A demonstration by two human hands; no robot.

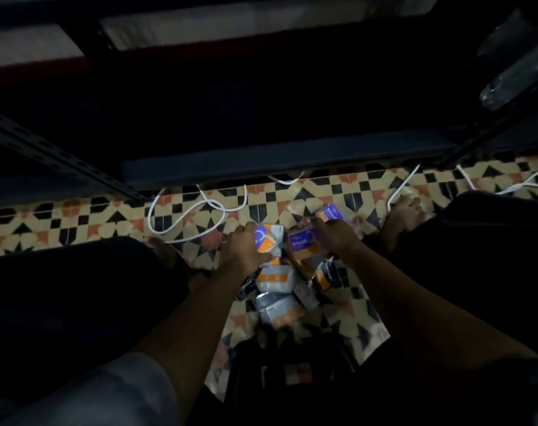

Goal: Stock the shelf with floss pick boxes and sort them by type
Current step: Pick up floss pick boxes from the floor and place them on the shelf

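In the lower middle of the frame, the left hand [246,250] gripped an orange and white floss pick box [267,239], fingers curled round its edge. Just beside it, the right hand [333,238] held a purple box marked "Smooth" [303,241], with fingers bent over its top. Another purple box [333,212] lay close behind it. More floss pick boxes [277,287] lay in a loose pile on the patterned tile floor [77,219] under both hands. A white cable [194,210] curled on the floor at the left of the centre. The dark shelf [277,167] crossed the frame above
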